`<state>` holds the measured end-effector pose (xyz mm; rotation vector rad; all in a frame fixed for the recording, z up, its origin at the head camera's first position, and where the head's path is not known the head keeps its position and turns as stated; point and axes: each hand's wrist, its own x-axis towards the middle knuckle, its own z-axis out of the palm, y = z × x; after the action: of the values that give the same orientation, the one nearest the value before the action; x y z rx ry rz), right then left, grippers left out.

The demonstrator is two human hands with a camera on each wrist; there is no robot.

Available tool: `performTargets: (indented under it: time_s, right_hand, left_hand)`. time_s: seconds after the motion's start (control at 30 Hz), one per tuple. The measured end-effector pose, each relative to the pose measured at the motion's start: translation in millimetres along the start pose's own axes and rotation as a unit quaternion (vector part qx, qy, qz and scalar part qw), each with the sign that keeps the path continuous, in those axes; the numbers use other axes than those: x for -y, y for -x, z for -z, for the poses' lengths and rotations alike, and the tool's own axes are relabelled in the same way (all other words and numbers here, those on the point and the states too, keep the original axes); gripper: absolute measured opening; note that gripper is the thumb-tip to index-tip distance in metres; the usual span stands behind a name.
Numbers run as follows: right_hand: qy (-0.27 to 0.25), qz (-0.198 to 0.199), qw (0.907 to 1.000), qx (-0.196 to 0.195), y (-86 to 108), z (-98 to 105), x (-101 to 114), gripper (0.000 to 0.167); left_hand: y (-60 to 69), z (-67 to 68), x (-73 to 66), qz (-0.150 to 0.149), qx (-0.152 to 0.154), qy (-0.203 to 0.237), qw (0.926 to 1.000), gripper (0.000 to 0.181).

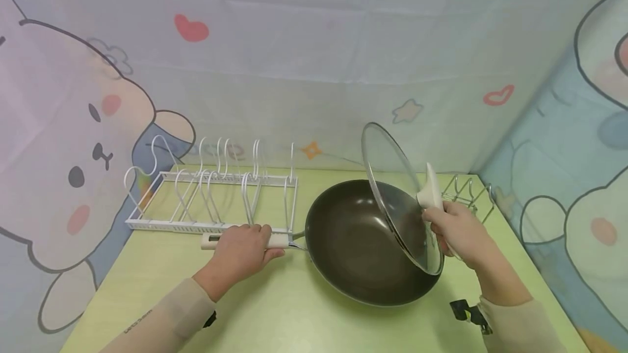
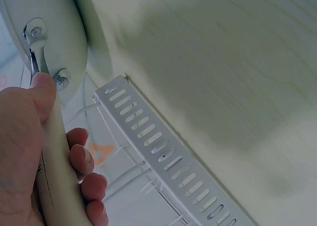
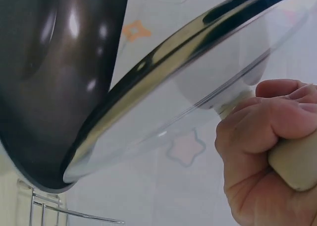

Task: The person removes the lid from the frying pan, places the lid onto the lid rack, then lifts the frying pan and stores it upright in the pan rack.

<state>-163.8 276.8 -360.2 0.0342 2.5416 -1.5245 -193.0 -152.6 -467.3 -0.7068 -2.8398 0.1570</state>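
A dark-coated wok (image 1: 343,249) with a cream handle (image 1: 278,241) stands on the table. My left hand (image 1: 240,252) grips that handle from above; in the left wrist view its thumb (image 2: 43,89) lies along the handle near the riveted metal bracket (image 2: 37,47). Over the wok's right side a clear glass lid (image 1: 392,200) with a metal rim stands steeply tilted. My right hand (image 1: 461,233) holds the lid by its cream knob (image 1: 430,192), fingers curled round it in the right wrist view. There the lid's lower edge overlaps the wok's rim (image 3: 54,189); whether they touch I cannot tell.
A white wire rack (image 1: 211,227) with upright loops stands at the back left, close to the wok handle. Behind my right hand is a smaller silver wire rack (image 1: 458,196), partly hidden. A printed cloth (image 1: 304,42) hangs behind the light green table (image 1: 275,315).
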Motion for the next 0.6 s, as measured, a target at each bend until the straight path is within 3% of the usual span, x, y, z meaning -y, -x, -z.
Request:
performTargets:
  time_s: [0.33, 0.6]
  right_hand:
    - [-0.114, 0.026, 0.9917, 0.053, -0.6, 10, -13, 0.018]
    - [-0.215, 0.064, 0.9679, 0.113, -4.8, 16, -27, 0.030]
  left_hand:
    - [0.0, 0.8, -0.1, -0.007, -0.018, -0.002, 0.9998, 0.058]
    - [-0.1, 2.2, 0.7, -0.005, -0.007, 0.000, 1.0000, 0.058]
